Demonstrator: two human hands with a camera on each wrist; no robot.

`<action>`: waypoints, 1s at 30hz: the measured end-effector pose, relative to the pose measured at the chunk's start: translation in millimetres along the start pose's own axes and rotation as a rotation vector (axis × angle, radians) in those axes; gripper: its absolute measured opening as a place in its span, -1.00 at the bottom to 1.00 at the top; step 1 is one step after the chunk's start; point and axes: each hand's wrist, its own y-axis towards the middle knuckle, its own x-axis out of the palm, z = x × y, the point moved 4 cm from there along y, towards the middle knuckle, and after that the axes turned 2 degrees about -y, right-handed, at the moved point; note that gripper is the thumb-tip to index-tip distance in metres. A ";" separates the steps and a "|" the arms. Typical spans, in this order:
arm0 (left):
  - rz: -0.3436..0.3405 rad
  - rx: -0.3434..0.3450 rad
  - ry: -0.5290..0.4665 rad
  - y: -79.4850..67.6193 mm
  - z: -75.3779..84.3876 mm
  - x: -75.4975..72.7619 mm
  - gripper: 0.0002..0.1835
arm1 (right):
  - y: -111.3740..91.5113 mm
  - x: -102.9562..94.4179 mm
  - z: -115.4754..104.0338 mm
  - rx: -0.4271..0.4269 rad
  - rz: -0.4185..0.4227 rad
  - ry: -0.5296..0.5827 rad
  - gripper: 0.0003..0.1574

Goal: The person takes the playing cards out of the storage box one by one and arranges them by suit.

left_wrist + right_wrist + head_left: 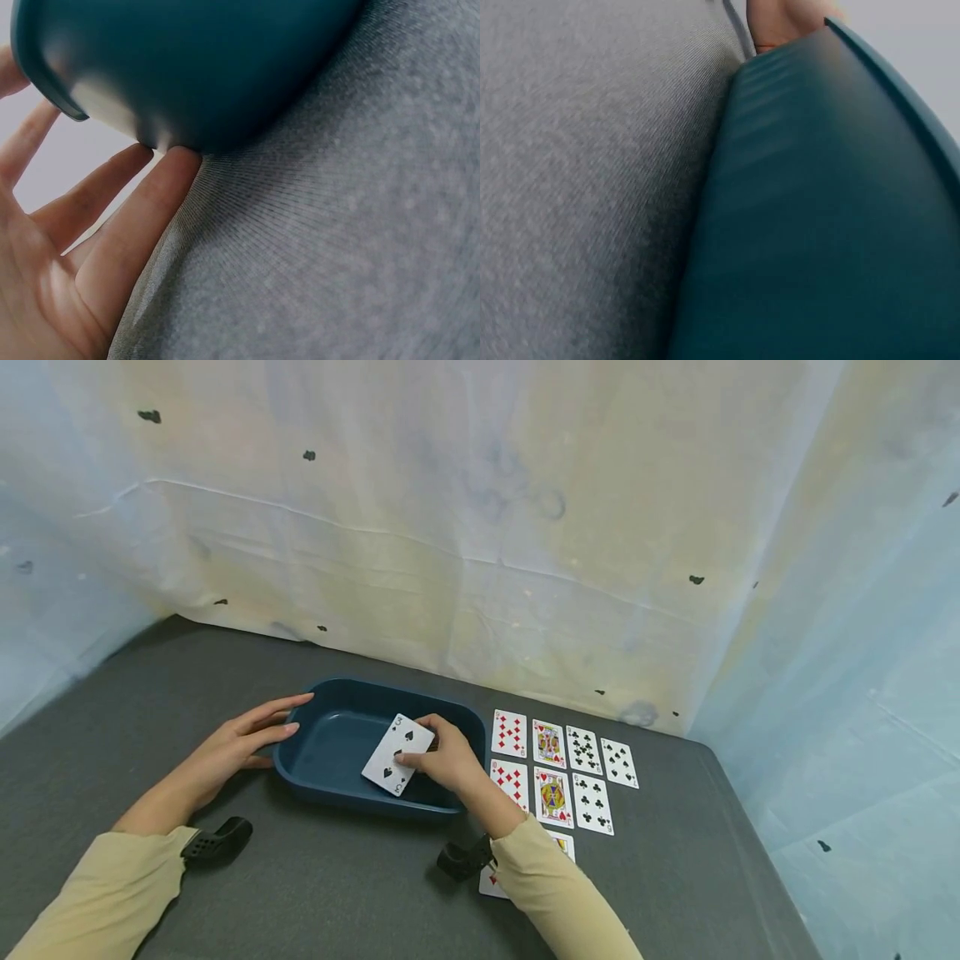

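Observation:
A dark blue tub (322,781) with a rounded rim rests on the grey table. My left hand (232,743) is at its left end, fingers extended; in the left wrist view the fingertips (182,159) touch the tub's outer wall (217,67). Over the tub's interior, my right hand (447,758) pinches a playing card (390,764), a spade lying tilted face up, with the thumb on its face. The right wrist view shows the tub's long outer wall (802,202), which hides the right hand there; part of a hand (780,22) shows at its far end.
Right of the tub, face-up playing cards lie in rows, among them a diamond card (510,732), a heart face card (553,796) and a club card (593,803). My right sleeve (558,885) covers some of them. A pale cloth (450,527) hangs behind the table.

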 end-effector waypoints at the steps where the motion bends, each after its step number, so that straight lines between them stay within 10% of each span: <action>1: 0.000 -0.003 0.001 0.5 0.2 0.4 -0.30 | -0.6 -1.4 -0.8 -0.007 0.010 0.036 -0.42; 9: -0.010 0.002 -0.003 1.7 2.0 1.3 -0.28 | -7.0 -18.2 -7.9 -0.139 0.175 0.326 -0.39; 16: -0.016 0.028 -0.004 0.2 1.9 -0.9 -0.32 | -17.6 -36.5 -6.1 -0.251 0.285 0.303 -0.73; 30: -0.033 0.033 0.000 1.0 -2.0 -1.8 -0.33 | -38.4 -71.8 22.8 -0.209 0.313 0.286 -0.62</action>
